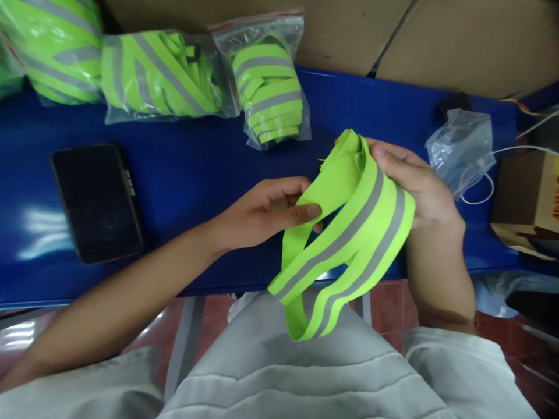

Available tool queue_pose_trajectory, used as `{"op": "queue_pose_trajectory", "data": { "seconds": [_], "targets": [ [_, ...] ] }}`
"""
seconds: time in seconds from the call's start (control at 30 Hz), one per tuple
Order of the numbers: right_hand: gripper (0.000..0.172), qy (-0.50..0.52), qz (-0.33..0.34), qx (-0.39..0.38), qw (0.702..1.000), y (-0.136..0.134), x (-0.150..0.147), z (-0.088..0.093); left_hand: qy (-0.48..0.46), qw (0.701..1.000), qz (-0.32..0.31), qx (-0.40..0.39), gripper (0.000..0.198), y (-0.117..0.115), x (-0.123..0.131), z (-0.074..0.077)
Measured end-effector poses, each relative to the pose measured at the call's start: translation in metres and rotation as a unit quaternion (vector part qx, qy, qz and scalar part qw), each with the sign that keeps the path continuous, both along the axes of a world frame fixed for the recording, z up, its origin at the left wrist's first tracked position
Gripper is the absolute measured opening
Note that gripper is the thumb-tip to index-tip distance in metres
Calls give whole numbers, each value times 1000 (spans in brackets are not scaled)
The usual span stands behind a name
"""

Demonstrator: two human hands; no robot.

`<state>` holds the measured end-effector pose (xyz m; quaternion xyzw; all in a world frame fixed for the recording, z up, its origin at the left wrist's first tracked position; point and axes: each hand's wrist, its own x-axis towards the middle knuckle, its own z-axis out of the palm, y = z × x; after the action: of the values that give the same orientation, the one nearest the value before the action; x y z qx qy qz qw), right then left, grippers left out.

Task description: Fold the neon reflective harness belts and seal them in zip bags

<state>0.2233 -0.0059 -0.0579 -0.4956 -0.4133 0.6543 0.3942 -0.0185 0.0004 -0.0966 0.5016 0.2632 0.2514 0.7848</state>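
Note:
Loops of neon-yellow reflective strap (353, 233) with a grey stripe hang between my two hands, over the table's front edge. My right hand (413, 174) grips the gathered upper part, thumb on top. My left hand (273, 209) pinches one band of the strap between thumb and fingers, at the left side of the bundle. The lower loops droop above my lap. Some fingers of both hands are hidden behind the strap.
Clear zip bags of the same strap, such as this bag (273, 87), line the back of the blue table (187, 157). A black phone (98, 203) lies at left. At right are an empty plastic bag (463, 145), a white cable (491, 189) and an open cardboard box (519, 192).

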Motion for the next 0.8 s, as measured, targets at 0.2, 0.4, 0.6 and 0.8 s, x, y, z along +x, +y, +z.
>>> {"op": "queue_pose_trajectory", "data": {
  "seconds": [0.2, 0.4, 0.6, 0.8],
  "targets": [
    [30, -172, -31, 130, 976, -2, 1, -6, 62, 998, 29, 1, 62, 8, -5, 7],
    [38, -197, 31, 150, 968, -9, -3, -3, 159, 987, -7, 30, 38, 5, -1, 11],
    [42, -137, 30, 85, 986, -7, -6, -9, 140, 990, -32, -12, 33, 6, -2, 4],
    [38, -94, 36, 67, 993, -12, -11, -6, 115, 986, -111, -38, 42, 2, -2, -6]
  ]
}}
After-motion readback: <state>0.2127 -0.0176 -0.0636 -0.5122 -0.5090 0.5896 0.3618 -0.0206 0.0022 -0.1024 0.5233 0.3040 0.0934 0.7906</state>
